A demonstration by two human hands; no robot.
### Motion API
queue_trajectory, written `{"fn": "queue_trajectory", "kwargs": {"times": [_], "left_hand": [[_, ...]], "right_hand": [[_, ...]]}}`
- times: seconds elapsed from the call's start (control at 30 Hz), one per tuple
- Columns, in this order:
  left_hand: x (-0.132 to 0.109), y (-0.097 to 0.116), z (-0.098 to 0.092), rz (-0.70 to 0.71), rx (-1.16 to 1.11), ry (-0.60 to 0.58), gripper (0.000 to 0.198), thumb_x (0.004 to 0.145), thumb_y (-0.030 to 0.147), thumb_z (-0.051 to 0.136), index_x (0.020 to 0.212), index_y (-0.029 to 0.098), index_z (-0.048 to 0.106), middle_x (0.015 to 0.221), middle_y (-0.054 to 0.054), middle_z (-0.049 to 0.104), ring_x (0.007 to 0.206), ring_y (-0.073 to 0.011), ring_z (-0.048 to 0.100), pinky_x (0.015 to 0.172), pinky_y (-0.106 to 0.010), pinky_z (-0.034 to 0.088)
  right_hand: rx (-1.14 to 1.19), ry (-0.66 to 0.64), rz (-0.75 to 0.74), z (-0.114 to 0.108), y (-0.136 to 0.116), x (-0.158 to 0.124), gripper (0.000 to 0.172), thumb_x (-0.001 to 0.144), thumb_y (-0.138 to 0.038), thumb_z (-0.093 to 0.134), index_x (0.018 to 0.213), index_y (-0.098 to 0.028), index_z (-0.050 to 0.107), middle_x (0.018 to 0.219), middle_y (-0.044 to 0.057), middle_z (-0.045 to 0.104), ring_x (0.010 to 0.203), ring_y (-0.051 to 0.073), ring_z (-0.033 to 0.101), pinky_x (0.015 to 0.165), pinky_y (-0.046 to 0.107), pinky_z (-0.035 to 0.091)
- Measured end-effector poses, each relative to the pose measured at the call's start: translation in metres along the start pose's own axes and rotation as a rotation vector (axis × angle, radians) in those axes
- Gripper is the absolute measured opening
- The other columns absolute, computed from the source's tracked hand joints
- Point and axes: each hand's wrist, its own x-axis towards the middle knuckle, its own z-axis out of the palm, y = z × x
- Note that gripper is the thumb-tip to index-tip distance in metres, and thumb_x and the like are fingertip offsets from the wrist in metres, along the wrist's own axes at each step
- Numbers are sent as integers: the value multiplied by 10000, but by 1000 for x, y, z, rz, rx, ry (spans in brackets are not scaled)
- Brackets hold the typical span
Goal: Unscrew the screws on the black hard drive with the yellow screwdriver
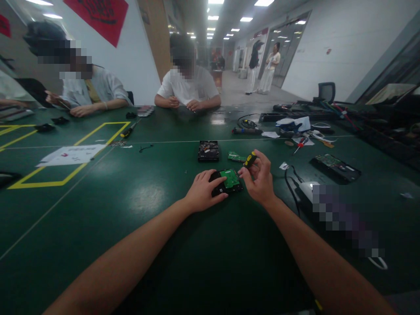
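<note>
A flat black rectangular hard drive [223, 189] with a green circuit board [231, 178] on its upper face lies on the dark green table [170, 245], directly in front of the person. A small white label on it is too small to read. The left hand [205, 190] lies over its left end, fingers spread, hiding that part. The right hand [259, 179] has its fingers closed around a yellow-and-black screwdriver [250, 159], tilted beside the drive's right end; its tip cannot be made out. Just beyond lie a second black drive [208, 151], its markings illegible, and a loose green board [236, 156], partly behind the screwdriver. To the right, a long object [344, 218] is blurred by pixelation. White paper sheets [74, 155] at left bear unreadable print and red marks. A red wall banner [101, 17] with dark characters is cut off at the top.
</note>
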Motion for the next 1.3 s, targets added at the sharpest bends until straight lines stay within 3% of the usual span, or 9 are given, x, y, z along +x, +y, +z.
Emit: {"fn": "queue_trajectory", "kwargs": {"times": [1.0, 1.3], "left_hand": [[0, 0, -1, -9, -11, -6, 645, 951, 625, 678, 1519, 338, 575, 1603, -126, 438, 1465, -401, 423, 1200, -634, 386], [1, 1, -1, -3, -4, -1, 643, 951, 613, 684, 1516, 326, 580, 1589, -134, 451, 1458, -399, 432, 1204, -626, 379]], "right_hand": [[-58, -69, -6, -1, -3, -2, 730, 1036, -234, 534, 1646, -392, 166, 1317, 116, 622, 943, 256, 764, 806, 481, 713], [-185, -35, -76, -4, -2, 0, 768, 992, -202, 580, 1648, -411, 239, 1622, 122, 465, 900, 221, 790, 878, 478, 700]]}}
